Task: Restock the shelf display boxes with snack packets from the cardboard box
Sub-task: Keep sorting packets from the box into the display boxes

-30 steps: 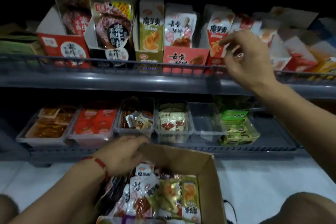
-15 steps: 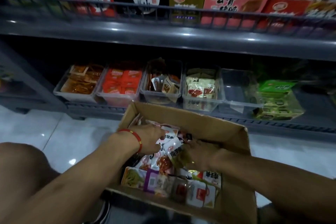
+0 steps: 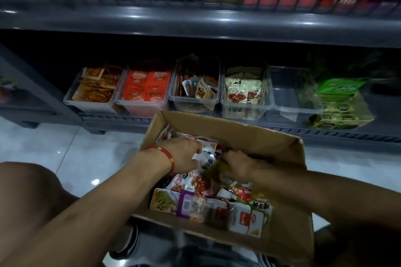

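Both your hands are down in the box [image 3: 256, 136] among the packets [image 3: 208, 204]: left hand [image 3: 184, 154] pinches a white one, right hand [image 3: 238, 163] grips another.

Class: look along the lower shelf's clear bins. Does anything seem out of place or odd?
Yes. One clear bin, between the cream-packet bin and the green pack, looks empty. In the third bin, packets lie tilted and jumbled.
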